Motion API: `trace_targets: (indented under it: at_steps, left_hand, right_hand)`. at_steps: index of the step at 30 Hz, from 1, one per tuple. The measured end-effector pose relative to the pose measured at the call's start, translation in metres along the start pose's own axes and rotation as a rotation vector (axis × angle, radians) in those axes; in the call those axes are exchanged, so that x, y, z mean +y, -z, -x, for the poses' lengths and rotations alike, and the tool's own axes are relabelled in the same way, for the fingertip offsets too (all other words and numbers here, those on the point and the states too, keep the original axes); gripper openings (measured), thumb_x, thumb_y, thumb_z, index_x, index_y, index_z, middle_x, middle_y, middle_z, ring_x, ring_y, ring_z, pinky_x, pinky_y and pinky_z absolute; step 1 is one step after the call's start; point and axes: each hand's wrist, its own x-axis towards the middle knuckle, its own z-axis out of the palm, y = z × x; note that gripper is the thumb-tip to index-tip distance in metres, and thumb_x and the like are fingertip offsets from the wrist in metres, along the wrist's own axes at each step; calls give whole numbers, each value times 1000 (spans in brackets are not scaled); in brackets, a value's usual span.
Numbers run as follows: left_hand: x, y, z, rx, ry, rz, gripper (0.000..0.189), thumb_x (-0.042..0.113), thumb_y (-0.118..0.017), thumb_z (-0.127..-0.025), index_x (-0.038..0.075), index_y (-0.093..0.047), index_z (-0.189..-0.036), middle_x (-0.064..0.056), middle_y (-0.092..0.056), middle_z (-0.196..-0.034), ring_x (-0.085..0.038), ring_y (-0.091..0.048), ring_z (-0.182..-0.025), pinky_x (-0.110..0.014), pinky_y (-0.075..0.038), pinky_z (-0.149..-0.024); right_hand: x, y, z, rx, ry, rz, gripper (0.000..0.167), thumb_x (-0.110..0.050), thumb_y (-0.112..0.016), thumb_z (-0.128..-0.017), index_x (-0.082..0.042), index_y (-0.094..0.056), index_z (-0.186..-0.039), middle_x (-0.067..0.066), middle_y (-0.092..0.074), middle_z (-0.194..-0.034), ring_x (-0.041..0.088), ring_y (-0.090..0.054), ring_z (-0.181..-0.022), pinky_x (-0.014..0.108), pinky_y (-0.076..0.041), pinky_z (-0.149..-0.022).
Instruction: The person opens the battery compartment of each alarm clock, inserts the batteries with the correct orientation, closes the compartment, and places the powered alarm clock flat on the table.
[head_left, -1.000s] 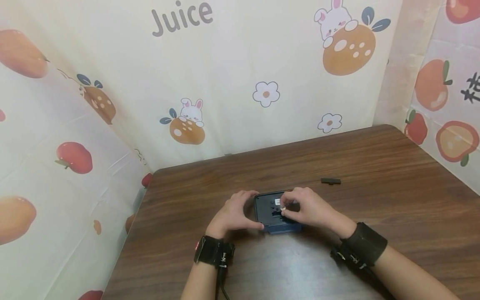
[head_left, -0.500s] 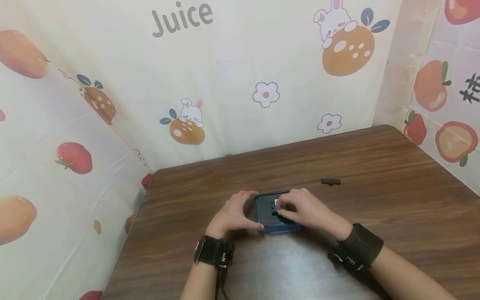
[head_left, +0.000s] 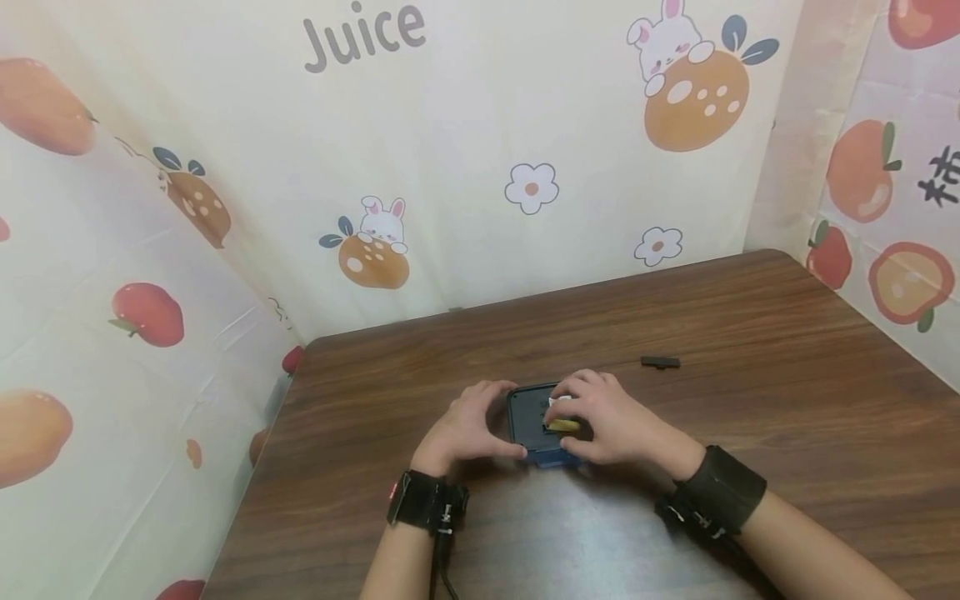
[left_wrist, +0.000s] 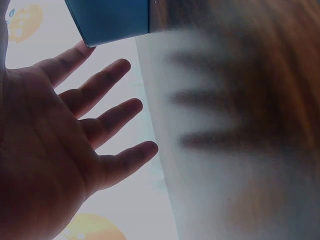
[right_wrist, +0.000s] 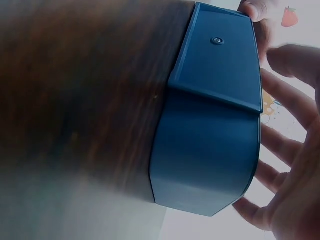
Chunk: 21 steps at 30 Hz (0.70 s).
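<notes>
A blue box-shaped device (head_left: 558,458) lies on the table with its black underside panel (head_left: 528,417) facing up. In the head view my left hand (head_left: 468,425) holds its left end, thumb at the near corner and a finger at the far one. The left wrist view shows the other fingers (left_wrist: 115,120) spread off the box. A yellow battery (head_left: 564,425) sits at the panel's slot, partly hidden under my right hand (head_left: 607,421). Its fingertips touch or lie close to the battery, thumb apart from them. In the right wrist view, that thumb (right_wrist: 290,60) is near the box edge.
A small dark cover strip (head_left: 661,362) lies on the brown wood table (head_left: 750,400), behind and right of the box. A printed curtain (head_left: 465,167) stands along the table's back and sides. Each wrist wears a black strap (head_left: 722,492) with a camera.
My right hand, earlier pinching a small object over the panel, has loosened its fingers and thumb. The yellow battery now shows between them. The left hand and box have stayed in place.
</notes>
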Motion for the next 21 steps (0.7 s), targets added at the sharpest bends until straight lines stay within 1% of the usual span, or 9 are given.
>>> trace_targets:
  at_steps: [3, 6, 15, 21]
  left_hand:
    - [0, 0, 0, -5, 4, 3, 86, 64, -78, -63, 42, -41, -137, 9, -46, -142, -18, -41, -128, -59, -39, -102]
    - [-1, -1, -1, -10, 6, 4, 86, 65, -77, -63, 42, -41, -137, 10, -46, -142, -18, -41, -128, -58, -39, -102]
    - [-1, -1, -2, -13, 0, 2, 88, 66, -77, -62, 41, -41, -138, 8, -47, -142, -19, -42, -127, -57, -42, -99]
    - [0, -2, -2, -11, 7, 3, 88, 66, -77, -62, 42, -41, -138, 9, -46, -142, -19, -41, -128, -57, -42, -100]
  right_hand:
    - [0, -1, 0, -25, 7, 26, 31, -34, -75, -78, -34, -66, -108, 2, -59, -124, 30, -45, -123, 63, -33, -96]
    - [0, -1, 1, -25, 8, 26, 33, -35, -76, -77, -34, -66, -108, 5, -56, -128, 32, -42, -125, 64, -30, -97]
    - [0, -1, 2, -46, 5, 9, 35, -36, -76, -77, -35, -66, -110, 8, -53, -134, 37, -38, -129, 66, -28, -97]
    - [2, -2, 4, -65, 5, 28, 41, -37, -77, -74, -38, -65, -113, 9, -51, -136, 39, -37, -130, 66, -27, -97]
